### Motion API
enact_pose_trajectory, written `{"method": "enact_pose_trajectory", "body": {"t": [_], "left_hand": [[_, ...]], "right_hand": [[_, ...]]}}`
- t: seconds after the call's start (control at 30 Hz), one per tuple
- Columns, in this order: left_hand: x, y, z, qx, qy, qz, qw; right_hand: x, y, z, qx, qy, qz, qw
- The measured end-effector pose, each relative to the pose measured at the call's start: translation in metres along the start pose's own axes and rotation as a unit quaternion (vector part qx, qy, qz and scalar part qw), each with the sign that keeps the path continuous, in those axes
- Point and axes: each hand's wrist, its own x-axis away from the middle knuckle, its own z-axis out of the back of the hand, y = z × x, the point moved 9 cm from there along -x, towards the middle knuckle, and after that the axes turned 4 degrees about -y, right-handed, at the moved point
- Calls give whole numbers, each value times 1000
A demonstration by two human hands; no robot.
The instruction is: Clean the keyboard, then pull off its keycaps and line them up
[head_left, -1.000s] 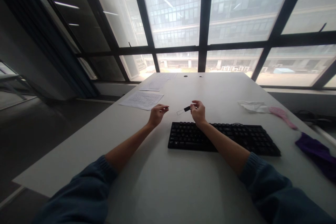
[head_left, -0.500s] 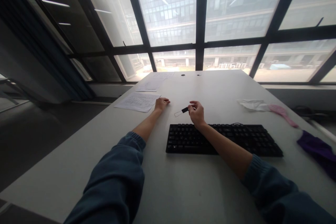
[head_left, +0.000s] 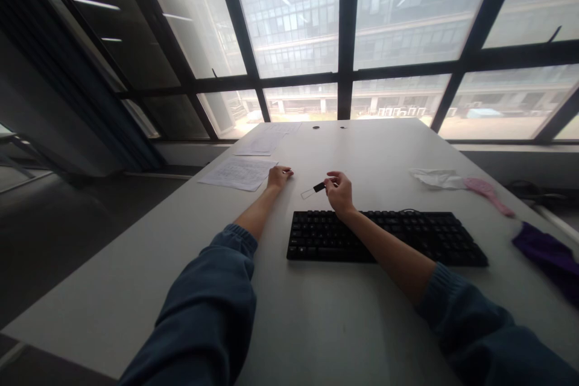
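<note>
Now, biggest things first.
Table [head_left: 362, 325]: white; it carries everything you are working with.
Keyboard [head_left: 384, 236]: black, just nearer you than your right hand.
Printed sheet [head_left: 239, 172]: beside your left hand.
Left hand [head_left: 279, 177]: resting on the table, fingers curled; you cannot tell whether it holds anything.
Right hand [head_left: 339, 192]: fingertips pressed together on the dark end of the small stick.
Small stick [head_left: 313, 190]: held above the table, its clear end poking left past your fingers; probably light, stiff and slick, so keep hold of the dark end.
</note>
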Motion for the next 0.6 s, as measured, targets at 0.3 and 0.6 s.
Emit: {"method": "enact_pose_trajectory", "body": {"t": [0.3, 0.6], "left_hand": [[1, -1, 1, 11, 2, 7, 1000], [4, 3, 2, 17, -9, 1, 1000]], "right_hand": [[2, -3, 0, 5, -6, -4, 1000], [1, -2, -1, 10, -8, -4, 1000]]}}
